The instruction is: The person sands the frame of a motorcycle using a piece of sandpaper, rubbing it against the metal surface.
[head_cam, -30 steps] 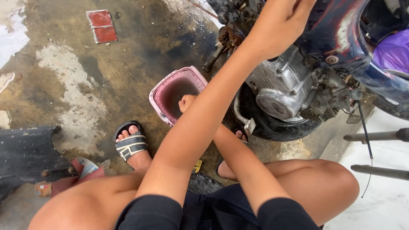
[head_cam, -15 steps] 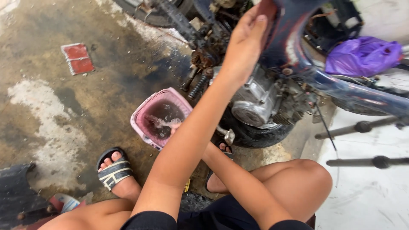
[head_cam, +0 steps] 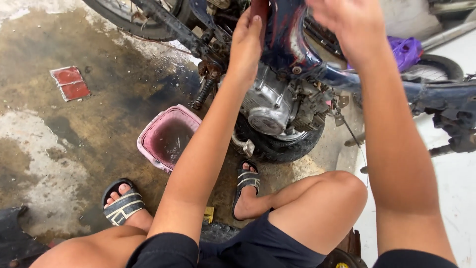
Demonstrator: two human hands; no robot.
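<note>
The motorcycle frame [head_cam: 290, 47], dark blue with worn reddish patches, stands stripped over the silver engine [head_cam: 270, 106] at the top middle of the view. The left hand [head_cam: 245, 47] lies flat against the frame's left side, fingers stretched upward and pressed on it, not closed around anything. The right hand [head_cam: 347, 22] hovers above the frame at the top edge, blurred, fingers loosely spread and holding nothing. A black tyre [head_cam: 282, 146] lies under the engine. Left of it a pink tub [head_cam: 148, 136] of murky water sits on the wet stained concrete floor [head_cam: 64, 149]. A purple bag [head_cam: 406, 49] rests behind the frame
</note>
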